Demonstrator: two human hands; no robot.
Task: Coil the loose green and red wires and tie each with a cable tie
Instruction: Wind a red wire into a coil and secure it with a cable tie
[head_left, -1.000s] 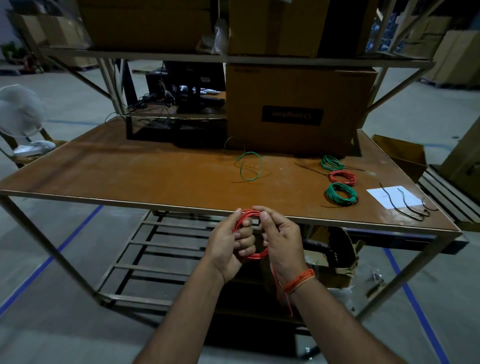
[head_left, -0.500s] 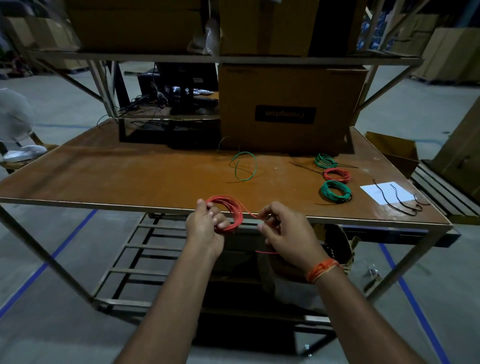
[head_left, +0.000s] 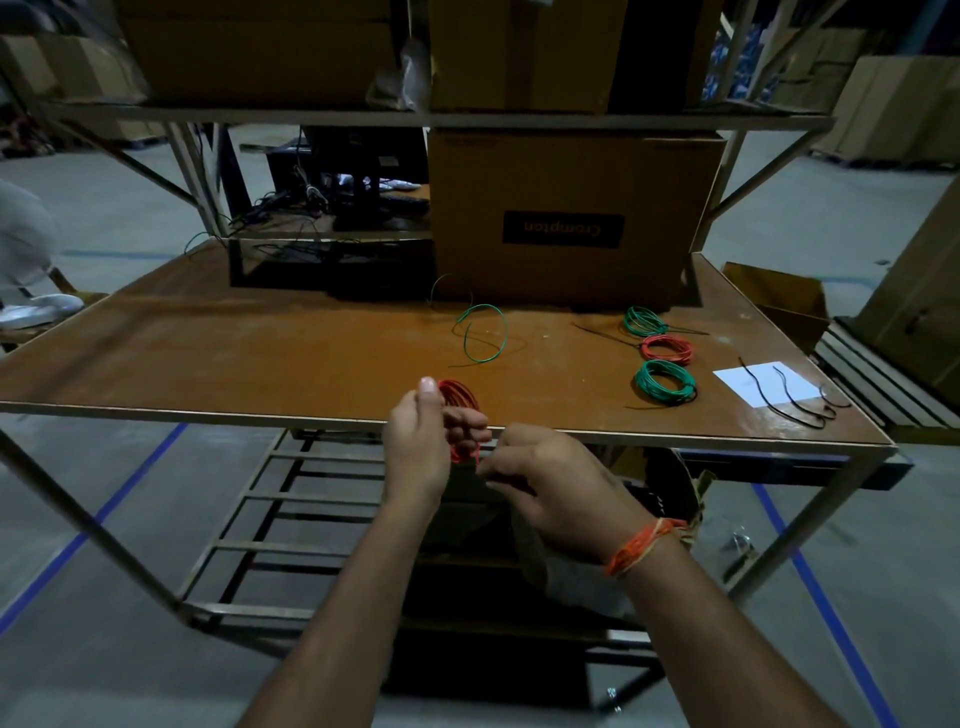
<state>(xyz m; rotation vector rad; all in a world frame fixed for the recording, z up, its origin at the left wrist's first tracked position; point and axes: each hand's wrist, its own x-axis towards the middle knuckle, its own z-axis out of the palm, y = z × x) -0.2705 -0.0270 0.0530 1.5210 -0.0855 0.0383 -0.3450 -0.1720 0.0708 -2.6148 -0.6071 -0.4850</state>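
At the desk (head_left: 208, 364) front edge, the left hand (head_left: 418, 449) grips the partly hidden red coil (head_left: 460, 395), the right hand (head_left: 558, 486) pinches its barely visible tail, and the box (head_left: 566, 218) behind reads "Crompton" inverted.

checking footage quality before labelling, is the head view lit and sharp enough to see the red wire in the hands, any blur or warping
Head view: dim overall, with soft glare on the table; the red coil in the left hand reads clearly; the right hand fingers are slightly motion-blurred, hiding the wire end; wide-angle distortion bends the shelf and table edges.
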